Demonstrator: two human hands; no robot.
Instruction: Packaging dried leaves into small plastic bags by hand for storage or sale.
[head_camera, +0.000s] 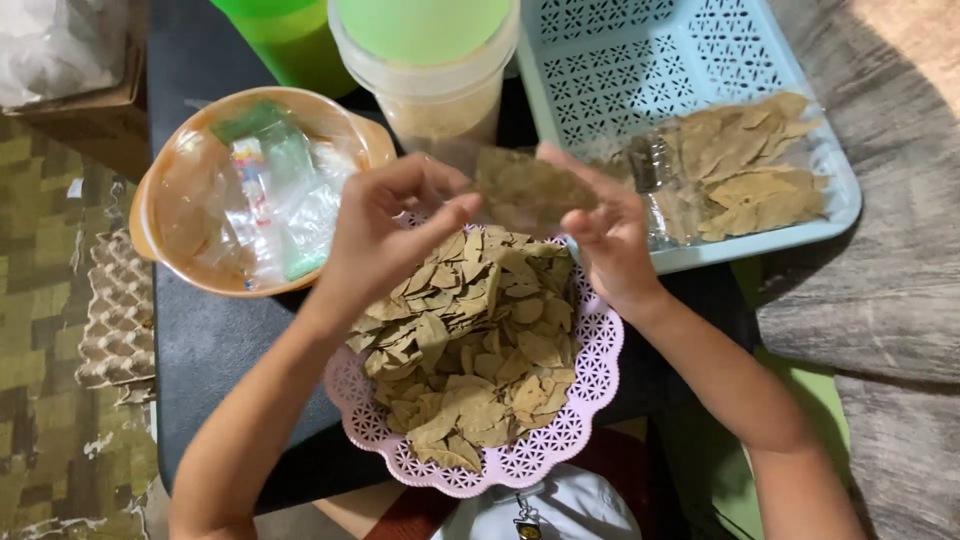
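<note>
Both hands are raised over a pink basket (590, 385) heaped with dried leaves (470, 350). The right hand (605, 235) pinches a small clear bag of leaves (525, 190) by its right edge, thumb and fingers closed on it, and holds it above the far rim of the basket. The left hand (385, 235) sits just beside the bag's left edge with its fingers curled and the thumb stretched toward the bag (whether the thumb tip actually touches the plastic cannot be told). The two hands are close together, with the bag between them.

The pink basket is round with a lacy, scalloped rim and rests on a dark table (215, 340). To its left is an orange bowl (150, 215) holding empty clear bags (270, 190) with coloured strips. Behind the hands stands a clear plastic tub (440, 95) with a pale green top, and a green container (290, 40) is beside it. To the right lies a light blue tray (640, 60) with a perforated bottom; in its near corner lie filled bags of leaves (740, 170), piled together.
</note>
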